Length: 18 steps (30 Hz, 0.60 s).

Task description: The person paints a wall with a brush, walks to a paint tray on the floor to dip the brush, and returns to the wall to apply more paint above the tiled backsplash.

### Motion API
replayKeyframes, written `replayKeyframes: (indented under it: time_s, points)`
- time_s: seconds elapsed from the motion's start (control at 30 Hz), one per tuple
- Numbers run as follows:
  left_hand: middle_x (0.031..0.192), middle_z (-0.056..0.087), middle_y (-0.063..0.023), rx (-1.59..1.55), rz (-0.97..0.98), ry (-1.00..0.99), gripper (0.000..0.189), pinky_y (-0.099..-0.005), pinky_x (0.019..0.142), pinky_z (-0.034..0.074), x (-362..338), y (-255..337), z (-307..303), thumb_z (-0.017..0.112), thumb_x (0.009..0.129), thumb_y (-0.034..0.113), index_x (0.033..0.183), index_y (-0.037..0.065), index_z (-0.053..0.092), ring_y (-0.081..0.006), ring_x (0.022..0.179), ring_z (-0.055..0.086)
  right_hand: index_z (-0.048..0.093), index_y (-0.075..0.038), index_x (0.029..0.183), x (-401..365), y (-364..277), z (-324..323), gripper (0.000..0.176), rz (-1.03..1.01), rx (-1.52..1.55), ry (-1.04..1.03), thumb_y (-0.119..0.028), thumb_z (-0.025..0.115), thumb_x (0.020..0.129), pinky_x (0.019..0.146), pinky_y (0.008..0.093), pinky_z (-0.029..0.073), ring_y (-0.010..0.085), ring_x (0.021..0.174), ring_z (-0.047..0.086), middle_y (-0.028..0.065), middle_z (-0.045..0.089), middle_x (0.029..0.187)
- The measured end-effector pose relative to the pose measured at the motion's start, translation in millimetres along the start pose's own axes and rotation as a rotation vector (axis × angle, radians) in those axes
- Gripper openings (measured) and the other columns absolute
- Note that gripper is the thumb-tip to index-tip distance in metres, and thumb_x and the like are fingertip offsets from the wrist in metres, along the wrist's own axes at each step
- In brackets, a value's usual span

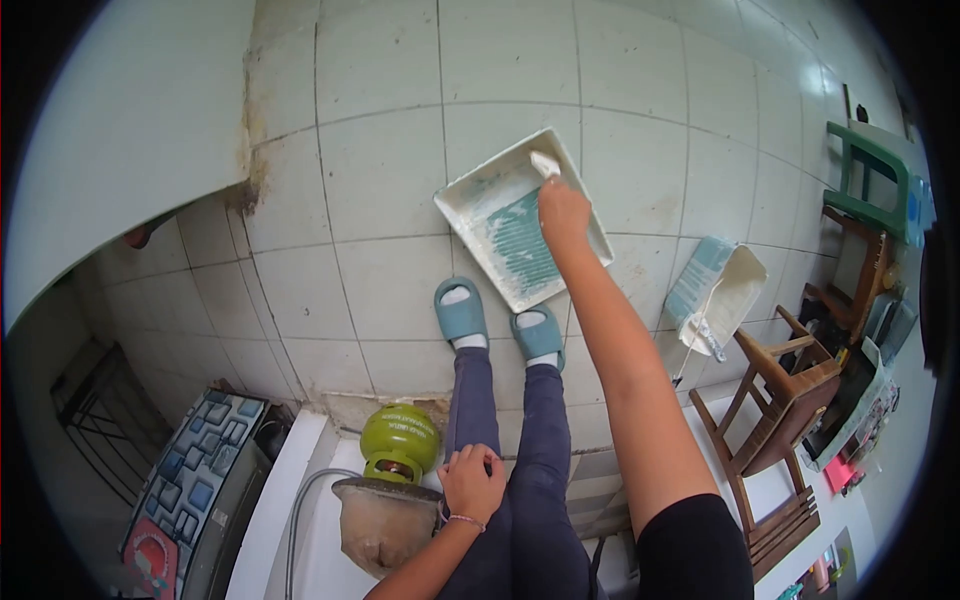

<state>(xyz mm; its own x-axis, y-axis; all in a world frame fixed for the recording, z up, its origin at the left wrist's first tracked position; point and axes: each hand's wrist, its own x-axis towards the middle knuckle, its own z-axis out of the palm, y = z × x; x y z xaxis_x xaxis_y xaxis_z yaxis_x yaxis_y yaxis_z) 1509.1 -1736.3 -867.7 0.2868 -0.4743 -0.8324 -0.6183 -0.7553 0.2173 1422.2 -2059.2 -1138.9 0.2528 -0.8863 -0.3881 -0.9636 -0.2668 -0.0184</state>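
My right hand is closed around a paintbrush whose pale, paint-covered end points to the far corner of a white paint tray. White paint is smeared over the tray's ribbed blue-green bottom. The tray lies on the tiled floor just beyond my feet. My left hand, with a thin bracelet at the wrist, rests on my left thigh with its fingers loosely spread, holding nothing.
A paint-smeared white bucket lies right of the tray. Wooden chairs and a green stool stand at the right. A green gas cylinder is near my left leg. White tiles cover the floor.
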Motion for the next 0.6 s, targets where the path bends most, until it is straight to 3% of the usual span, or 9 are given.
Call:
replayKeyframes:
  time_s: [0.03, 0.2, 0.43, 0.6]
  points:
    - [0.082, 0.061, 0.0011, -0.023, -0.007, -0.017, 0.005, -0.0387, 0.081, 0.037, 0.2, -4.5, -2.0, 0.062, 0.08, 0.02, 0.079, 0.015, 0.062, -0.022, 0.085, 0.058, 0.066, -0.005, 0.1, 1.4, -8.2, 7.9, 0.017, -0.046, -0.027, 0.028, -0.008, 0.058, 0.086, 0.062, 0.0364, 0.056, 0.0283, 0.077, 0.071, 0.0137, 0.07, 0.085]
    - [0.082, 0.06, 0.0016, -0.078, 0.051, -0.029, 0.004, -0.0384, 0.081, 0.036, 6.1, -8.7, -10.1, 0.063, 0.079, 0.019, 0.08, 0.015, 0.062, -0.0212, 0.085, 0.058, 0.064, -0.001, 0.107, -9.7, -39.5, 36.0, 0.023, -0.148, -0.001, -0.233, -0.007, 0.057, 0.085, 0.066, 0.0383, 0.057, 0.0299, 0.083, 0.071, 0.0161, 0.07, 0.094]
    - [0.081, 0.059, 0.0016, -0.112, 0.129, 0.086, 0.007, -0.038, 0.079, 0.035, 6.0, -8.2, -10.2, 0.065, 0.076, 0.02, 0.078, 0.015, 0.061, -0.0211, 0.083, 0.057, 0.066, 0.001, 0.101, -11.3, -42.9, -28.1, 0.022, -0.362, 0.0, -0.381, -0.003, 0.057, 0.082, 0.068, 0.0397, 0.057, 0.0323, 0.084, 0.07, 0.0191, 0.069, 0.094]
    - [0.082, 0.058, 0.0016, -0.122, 0.111, 0.107, 0.008, -0.0381, 0.079, 0.035, 5.9, -15.4, -15.2, 0.065, 0.076, 0.021, 0.078, 0.015, 0.06, -0.0215, 0.083, 0.056, 0.064, 0.003, 0.102, 5.3, -51.6, -22.6, 0.023, -0.408, -0.039, -0.131, -0.009, 0.062, 0.083, 0.07, 0.0417, 0.057, 0.0332, 0.085, 0.069, 0.0172, 0.068, 0.094]
